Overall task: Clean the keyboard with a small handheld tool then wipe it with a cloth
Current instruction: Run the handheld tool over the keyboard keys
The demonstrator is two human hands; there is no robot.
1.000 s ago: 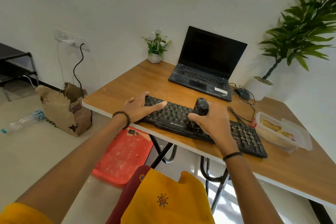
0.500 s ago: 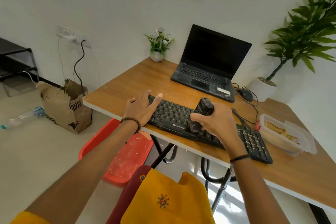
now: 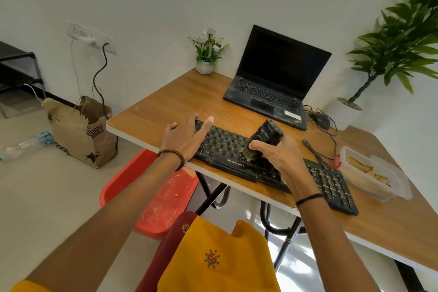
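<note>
View: head cam
Keyboard: long black plastic keyboard [image 3: 222,147], flat on wooden-top bench [image 3: 175,104], nr front edge.
Tool: small black handheld brush [image 3: 267,135], tilted, bristles down at mid keys.
R: right hand [image 3: 282,159], fingers curled round brush.
L: left hand [image 3: 183,138], fingers straight, slightly spread, resting on keyboard's left end.

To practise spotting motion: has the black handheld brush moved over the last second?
Yes: the black brush swept left along the black keyboard, toward its white logo.
</note>
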